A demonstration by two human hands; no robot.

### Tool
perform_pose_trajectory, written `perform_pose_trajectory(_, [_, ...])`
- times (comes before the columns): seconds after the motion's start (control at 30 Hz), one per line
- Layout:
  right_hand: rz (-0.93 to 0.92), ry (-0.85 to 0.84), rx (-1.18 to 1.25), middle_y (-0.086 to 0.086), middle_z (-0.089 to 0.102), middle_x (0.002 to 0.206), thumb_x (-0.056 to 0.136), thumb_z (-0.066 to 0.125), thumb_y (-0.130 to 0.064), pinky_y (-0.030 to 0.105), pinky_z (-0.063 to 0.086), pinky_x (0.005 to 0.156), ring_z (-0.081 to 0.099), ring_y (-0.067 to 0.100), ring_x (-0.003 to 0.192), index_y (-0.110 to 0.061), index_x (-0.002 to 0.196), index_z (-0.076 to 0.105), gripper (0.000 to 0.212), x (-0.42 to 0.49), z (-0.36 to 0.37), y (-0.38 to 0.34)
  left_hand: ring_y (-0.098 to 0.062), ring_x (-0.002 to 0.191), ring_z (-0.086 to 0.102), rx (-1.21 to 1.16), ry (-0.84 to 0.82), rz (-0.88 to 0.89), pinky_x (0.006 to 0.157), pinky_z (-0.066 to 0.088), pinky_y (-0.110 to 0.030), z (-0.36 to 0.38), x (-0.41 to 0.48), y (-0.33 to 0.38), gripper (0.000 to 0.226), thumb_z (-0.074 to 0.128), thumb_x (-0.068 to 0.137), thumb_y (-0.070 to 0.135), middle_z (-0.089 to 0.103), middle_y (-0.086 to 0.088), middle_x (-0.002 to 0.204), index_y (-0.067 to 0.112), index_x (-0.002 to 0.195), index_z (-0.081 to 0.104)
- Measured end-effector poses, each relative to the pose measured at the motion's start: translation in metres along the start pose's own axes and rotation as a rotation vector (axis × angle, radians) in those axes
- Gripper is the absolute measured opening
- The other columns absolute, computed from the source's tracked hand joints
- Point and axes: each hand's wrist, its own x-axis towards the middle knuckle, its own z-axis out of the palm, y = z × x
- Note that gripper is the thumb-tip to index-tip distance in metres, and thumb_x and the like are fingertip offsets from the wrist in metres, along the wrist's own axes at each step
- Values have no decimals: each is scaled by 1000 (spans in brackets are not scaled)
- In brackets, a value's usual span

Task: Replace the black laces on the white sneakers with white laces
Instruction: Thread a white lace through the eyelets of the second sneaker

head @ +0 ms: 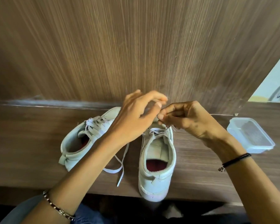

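Closest, the nearer sneaker (155, 180) seems mid-lacing: the right hand (189, 120) pinches its white lace (155, 130), while the left hand (136, 115) hovers curled, hold unclear. Beyond, the farther sneaker (74, 143) looks relaced but untied.

left hand (136, 117) hovers; right (189, 120) pinches lace (154, 130)

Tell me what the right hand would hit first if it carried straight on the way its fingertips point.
Most likely the left hand: the right hand aims its curled fingertips left at that palm, close above the near sneaker. Whether they already touch is unclear.
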Motion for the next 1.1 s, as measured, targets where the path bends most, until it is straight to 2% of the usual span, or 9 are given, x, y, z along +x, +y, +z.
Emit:
perform_pose_trajectory(0.1, [-15, 92, 65, 11, 78, 81, 80, 79, -5, 13, 51, 63, 71, 9, 71, 3, 95, 74, 18, 1, -3, 1, 6, 93, 63, -139, -207, -52, 85, 42, -8, 4, -1, 1, 26, 55, 105, 29, 71, 13, 104, 22, 127, 67])
perform_pose_trajectory(0.2, [39, 87, 60, 15, 75, 80, 75, 81, -12, 18, 54, 68, 69, 14, 72, 7, 96, 73, 29, -1, -7, 4, 5, 77, 59, -98, -262, -86, 67, 39, -11, 5, -2, -7, 20, 61, 102, 31, 69, 11, 92, 24, 113, 76])
perform_pose_trajectory(0.3, [106, 67, -11, 20, 75, 88, 84, 80, -14, 21, 59, 78, 70, 18, 79, 4, 97, 74, 24, -5, -1, 5, 3, 77, 60, -23, -237, -138, 67, 41, -18, 0, -2, -11, 15, 66, 99, 32, 71, 13, 83, 27, 95, 79])
perform_pose_trajectory(0.43, [97, 147, -252, 8, 76, 83, 93, 69, -50, 23, 56, 70, 69, 12, 76, -13, 87, 77, 38, -14, 9, -5, -6, 80, 62, 31, -197, -166, 67, 44, -20, -3, -6, -4, 12, 68, 97, 26, 69, 14, 76, 28, 89, 78])
perform_pose_trajectory(0.53, [145, 77, -349, -2, 76, 83, 84, 67, -67, 25, 57, 71, 71, 10, 78, -22, 85, 76, 46, -31, 19, -10, -12, 96, 67, 57, -171, -197, 81, 53, -31, -7, -8, 0, 15, 69, 95, 18, 77, 11, 93, 29, 94, 80])
perform_pose_trajectory(0.63, [180, 132, -393, -6, 77, 81, 84, 79, -49, 29, 58, 79, 72, 7, 78, -25, 83, 78, 24, -42, 27, -5, -10, 109, 66, -4, -152, -277, 93, 52, -31, -10, -11, 0, 12, 73, 94, 25, 76, 11, 108, 26, 101, 81])
perform_pose_trajectory(0.73, [219, 189, -305, -2, 78, 79, 84, 79, -30, 27, 55, 79, 74, 10, 76, -20, 82, 81, 11, -45, 22, -5, -6, 102, 70, -172, -235, -331, 96, 55, -35, -5, -15, -3, 12, 76, 87, 30, 77, 14, 101, 27, 97, 82])
perform_pose_trajectory(0.83, [248, 157, -148, 8, 79, 82, 88, 75, -12, 22, 57, 73, 76, 17, 79, -10, 84, 81, 8, -46, 14, -9, -8, 93, 73, -266, -270, -354, 93, 58, -44, 4, -22, -6, 13, 73, 84, 29, 78, 10, 90, 26, 94, 82])
perform_pose_trajectory(1.1, [312, 202, 60, 19, 78, 86, 86, 74, 4, 23, 61, 66, 76, 20, 75, 3, 97, 70, 12, -47, 8, -10, -2, 84, 72, -384, -232, -336, 90, 59, -34, 5, -26, 0, 6, 79, 87, 20, 78, 9, 84, 25, 88, 81])
